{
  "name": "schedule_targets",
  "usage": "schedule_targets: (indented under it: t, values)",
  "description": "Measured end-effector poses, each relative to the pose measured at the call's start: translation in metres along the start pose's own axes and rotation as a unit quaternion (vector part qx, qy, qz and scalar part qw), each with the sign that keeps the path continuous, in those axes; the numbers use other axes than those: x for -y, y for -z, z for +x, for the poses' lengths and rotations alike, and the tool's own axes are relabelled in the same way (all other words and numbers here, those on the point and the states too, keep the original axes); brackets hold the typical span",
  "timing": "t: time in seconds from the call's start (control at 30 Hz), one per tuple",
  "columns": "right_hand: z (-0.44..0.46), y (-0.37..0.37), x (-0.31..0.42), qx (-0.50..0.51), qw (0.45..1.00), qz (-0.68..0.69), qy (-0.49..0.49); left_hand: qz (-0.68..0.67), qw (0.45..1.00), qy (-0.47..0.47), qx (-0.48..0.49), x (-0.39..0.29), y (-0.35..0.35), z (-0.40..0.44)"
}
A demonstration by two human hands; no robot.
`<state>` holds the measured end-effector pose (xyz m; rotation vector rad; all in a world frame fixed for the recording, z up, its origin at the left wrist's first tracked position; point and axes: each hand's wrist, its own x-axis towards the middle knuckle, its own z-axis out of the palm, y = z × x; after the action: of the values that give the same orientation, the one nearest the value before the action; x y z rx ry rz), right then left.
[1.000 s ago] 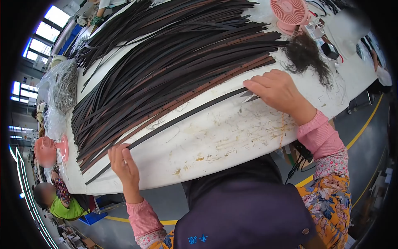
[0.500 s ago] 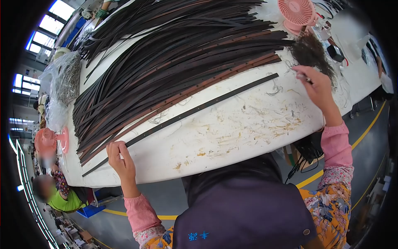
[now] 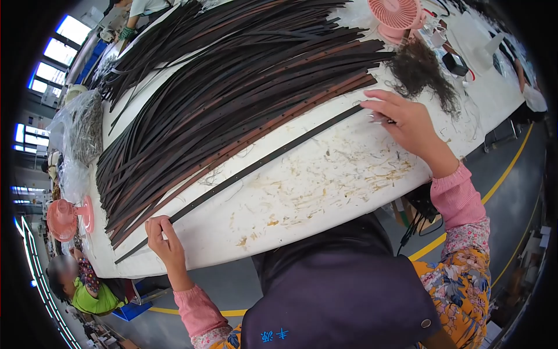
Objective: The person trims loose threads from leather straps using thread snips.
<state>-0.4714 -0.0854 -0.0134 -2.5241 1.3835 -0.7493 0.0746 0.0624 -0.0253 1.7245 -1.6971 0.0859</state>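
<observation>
A long dark strip (image 3: 261, 161) with small light dots lies diagonally on the white table (image 3: 302, 198). Near its lower left end, my left hand (image 3: 165, 239) is closed on it with bent fingers. My right hand (image 3: 404, 125) is at the upper right end, thumb and fingers round that tip, with a small metal tool (image 3: 381, 118) partly hidden in the palm. Just beyond the strip is a large bundle of black and brown strips (image 3: 232, 104).
Pink fan (image 3: 396, 13) and tangled dark threads (image 3: 421, 72) at the upper right; another pink fan (image 3: 62, 220) at the left edge. Plastic bag (image 3: 86, 131) at the left. A person in green (image 3: 96, 296) sits lower left; another person's arm (image 3: 132, 22) shows at top left.
My right hand moved away from the strip's right end, then came back to it. The strip was turned to show its dotted face. My left hand stayed near the other end.
</observation>
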Motion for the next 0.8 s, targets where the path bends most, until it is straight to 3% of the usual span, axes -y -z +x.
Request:
schedule_targets:
  t: [0.37,0.53,0.8]
  values:
    - [0.049,-0.067,0.059,0.119,0.985,0.048,0.113,-0.003,1.0,0.003,-0.018,-0.008,0.006,-0.006]
    - [0.053,-0.045,0.048,0.121,0.989,0.056,0.069,0.042,0.999,0.018,-0.008,0.002,0.005,-0.012]
    - [0.037,-0.005,0.029,0.111,0.993,0.042,0.007,0.101,0.994,-0.034,0.015,0.023,-0.003,-0.007]
